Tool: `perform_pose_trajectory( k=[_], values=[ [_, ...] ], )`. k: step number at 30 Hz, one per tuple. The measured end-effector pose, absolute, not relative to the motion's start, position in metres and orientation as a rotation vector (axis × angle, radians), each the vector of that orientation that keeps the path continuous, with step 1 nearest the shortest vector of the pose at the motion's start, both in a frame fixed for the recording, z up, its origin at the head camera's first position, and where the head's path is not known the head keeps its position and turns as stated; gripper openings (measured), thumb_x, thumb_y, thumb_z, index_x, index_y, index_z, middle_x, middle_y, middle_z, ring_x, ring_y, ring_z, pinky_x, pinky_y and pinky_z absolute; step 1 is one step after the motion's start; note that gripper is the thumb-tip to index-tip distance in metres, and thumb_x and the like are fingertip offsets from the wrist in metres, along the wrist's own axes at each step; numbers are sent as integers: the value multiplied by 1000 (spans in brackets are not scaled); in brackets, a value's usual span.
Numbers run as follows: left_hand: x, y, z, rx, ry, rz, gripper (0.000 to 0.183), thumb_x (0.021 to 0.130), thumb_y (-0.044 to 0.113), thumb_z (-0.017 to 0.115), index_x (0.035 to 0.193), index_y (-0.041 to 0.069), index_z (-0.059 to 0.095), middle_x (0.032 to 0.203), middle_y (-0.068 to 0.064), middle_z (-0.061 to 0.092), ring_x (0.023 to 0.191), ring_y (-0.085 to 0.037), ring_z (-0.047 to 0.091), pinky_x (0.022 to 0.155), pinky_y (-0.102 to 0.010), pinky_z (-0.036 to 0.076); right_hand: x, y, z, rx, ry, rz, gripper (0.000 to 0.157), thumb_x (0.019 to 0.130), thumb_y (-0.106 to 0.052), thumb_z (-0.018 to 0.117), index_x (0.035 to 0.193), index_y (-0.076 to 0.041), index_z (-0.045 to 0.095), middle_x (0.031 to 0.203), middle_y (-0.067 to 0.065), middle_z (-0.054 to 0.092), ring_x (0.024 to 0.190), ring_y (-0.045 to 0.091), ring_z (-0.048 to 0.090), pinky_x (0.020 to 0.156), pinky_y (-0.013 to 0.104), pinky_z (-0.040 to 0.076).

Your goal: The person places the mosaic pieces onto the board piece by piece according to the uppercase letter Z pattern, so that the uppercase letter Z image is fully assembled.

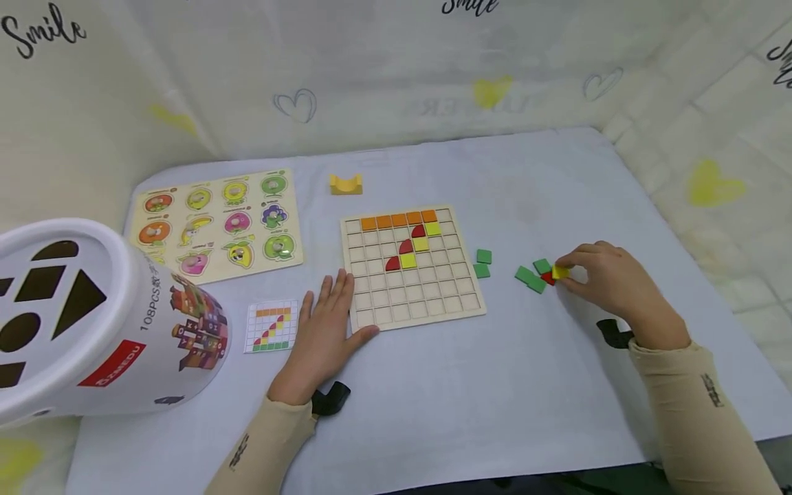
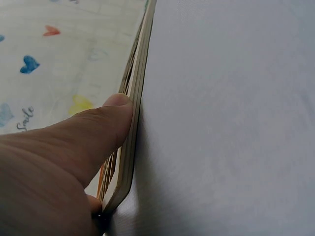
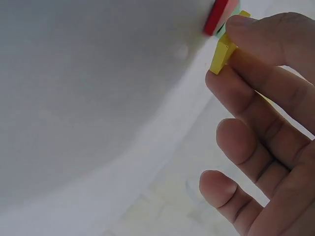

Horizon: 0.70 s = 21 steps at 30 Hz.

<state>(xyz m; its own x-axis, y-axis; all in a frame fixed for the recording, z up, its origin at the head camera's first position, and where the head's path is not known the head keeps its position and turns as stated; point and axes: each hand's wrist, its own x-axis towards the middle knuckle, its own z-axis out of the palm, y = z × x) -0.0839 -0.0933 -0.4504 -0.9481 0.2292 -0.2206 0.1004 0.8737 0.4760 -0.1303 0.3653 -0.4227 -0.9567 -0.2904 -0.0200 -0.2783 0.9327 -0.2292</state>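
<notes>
My right hand [image 1: 609, 283] pinches a yellow square tile [image 3: 222, 53] between thumb and fingers, over the right part of the table. Just beside it lie a red piece [image 1: 547, 278] and several green tiles [image 1: 531, 279]. My left hand [image 1: 324, 337] rests spread with straight fingers at the lower left corner of a wooden grid board [image 1: 427, 292], its thumb [image 2: 115, 118] against the board's edge. Orange squares [image 1: 399, 220] line the board's top row. Below them, red quarter-round pieces [image 1: 405, 246] and yellow squares [image 1: 421, 244] step down diagonally to the left.
A pattern card [image 1: 272, 326] lies left of my left hand. Behind it is a fruit puzzle board [image 1: 216, 223]. A large white bucket [image 1: 117, 385] with a shape-hole lid stands at far left. A yellow arch block [image 1: 346, 185] sits behind the grid, and green squares [image 1: 484, 256] lie right of it.
</notes>
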Motion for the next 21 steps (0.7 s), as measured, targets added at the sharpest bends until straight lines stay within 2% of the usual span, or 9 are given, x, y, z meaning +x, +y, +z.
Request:
perform_pose_trajectory(
  k=[11, 21],
  values=[
    [-85, -92, -448, 247, 2779, 663, 103, 93, 54, 72, 167, 8, 16, 177, -7, 10, 165, -33, 2, 131, -63, -1, -151, 299, -421, -767, 3016, -414, 23, 82, -9, 85, 105, -8, 81, 104, 8, 78, 95, 28, 65, 84, 47, 52],
    [-84, -93, -448, 250, 2786, 670, 102, 94, 54, 72, 167, 9, 16, 177, -7, 11, 165, -33, 3, 131, -62, 0, -170, 228, -421, -1008, 2901, -487, 28, 82, -14, 89, 108, -8, 81, 104, 6, 78, 100, 27, 66, 90, 45, 55]
  ],
)
